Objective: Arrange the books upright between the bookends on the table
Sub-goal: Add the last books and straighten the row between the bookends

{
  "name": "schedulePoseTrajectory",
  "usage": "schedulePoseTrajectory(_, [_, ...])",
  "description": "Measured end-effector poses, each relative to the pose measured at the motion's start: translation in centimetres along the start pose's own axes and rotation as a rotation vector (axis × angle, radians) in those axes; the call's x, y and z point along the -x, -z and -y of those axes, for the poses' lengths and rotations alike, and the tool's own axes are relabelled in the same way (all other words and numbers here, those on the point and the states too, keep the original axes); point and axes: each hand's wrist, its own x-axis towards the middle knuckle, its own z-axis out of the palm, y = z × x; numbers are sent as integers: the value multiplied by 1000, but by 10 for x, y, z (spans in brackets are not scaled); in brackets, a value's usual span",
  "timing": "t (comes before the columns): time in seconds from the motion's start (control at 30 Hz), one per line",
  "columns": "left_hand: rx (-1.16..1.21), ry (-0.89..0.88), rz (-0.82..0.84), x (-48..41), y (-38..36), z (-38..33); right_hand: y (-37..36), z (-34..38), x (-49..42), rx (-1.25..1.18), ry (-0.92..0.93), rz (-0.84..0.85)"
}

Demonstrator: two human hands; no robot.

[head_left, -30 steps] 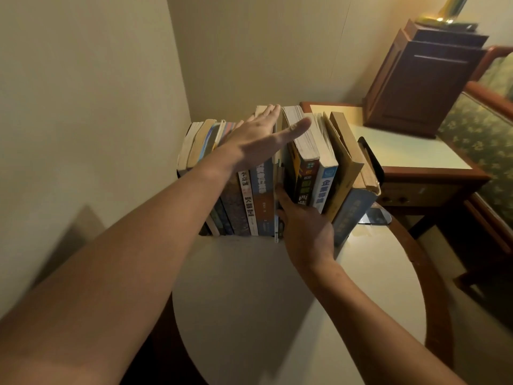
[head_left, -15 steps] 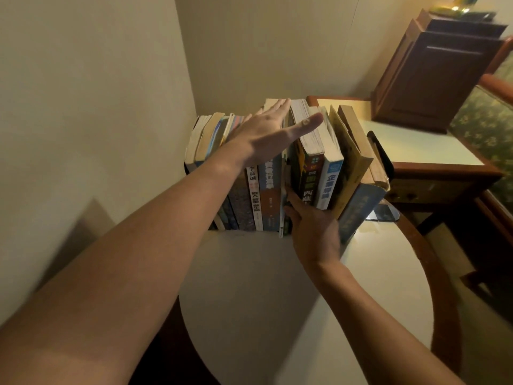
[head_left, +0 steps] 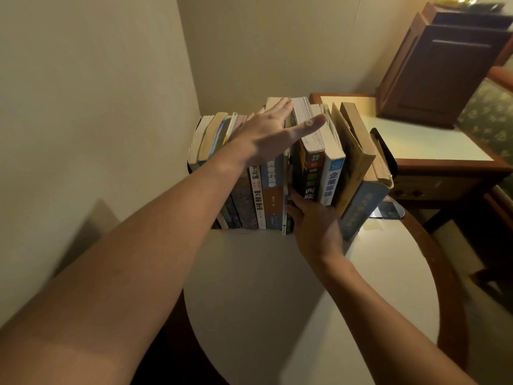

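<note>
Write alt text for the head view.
A left hand lies flat atop a row of books on a round table; the right hand touches their lower spines. The rightmost books lean against a black bookend.

Single head view, wide-angle, high above the near edge of a round table, facing forward and steeply down. Close in: both forearms enter from the bottom corners and reach mid-frame, left hand and right hand at a row of books on the table's far edge. Wall fills the left side, room corner behind the books. Upper right takes in a side desk, dark cabinet, bit of armchair. Straight lines bow toward the frame edges.
</note>
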Motion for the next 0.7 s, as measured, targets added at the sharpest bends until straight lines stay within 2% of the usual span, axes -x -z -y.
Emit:
schedulePoseTrajectory(0.1, [-2,9,3,1,1,-2,2,-2,-2,-19,-5,21])
schedulePoseTrajectory(0.4, [-4,16,4,2,-1,-4,-7,-31,36,119,163,-250])
schedulePoseTrajectory(0.53, [-31,31,35,-2,3,-3,9,-46,64,36,29,-493])
schedulePoseTrajectory(0.6, [-97,22,65,-6,7,-3,10,-42,63,-29,-98,-591])
schedulePoseTrajectory(0.7, [-203,-77,106,-17,14,-9,-2,-36,43,-187,-296,-648])
